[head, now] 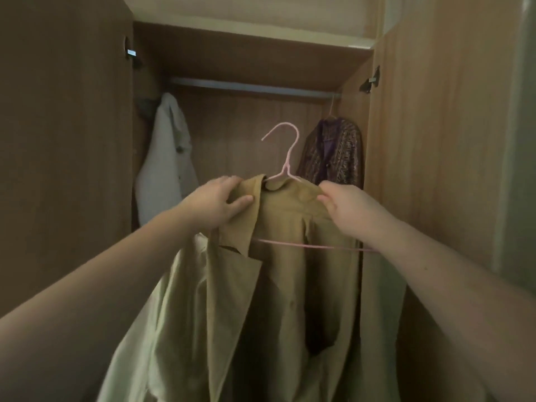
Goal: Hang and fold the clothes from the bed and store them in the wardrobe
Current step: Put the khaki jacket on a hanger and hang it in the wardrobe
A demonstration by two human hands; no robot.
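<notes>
Left hand (214, 203) grips shirt (290, 227); cardigan (333, 152) behind.

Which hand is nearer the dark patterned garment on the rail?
Right. The right hand, pinching the shirt, is just below the patterned garment; the left hand grips the shirt further left.

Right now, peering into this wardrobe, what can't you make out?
All in the head view.
Lower part of the wardrobe: hidden behind the tan shirt.
Hem of the tan shirt: cut off by the bottom edge.
What the white garment hangs from: lost in the dark corner.
Fingertips of the right hand: tucked behind the shirt's shoulder.
Print on the patterned garment: blurred and dim.
</notes>
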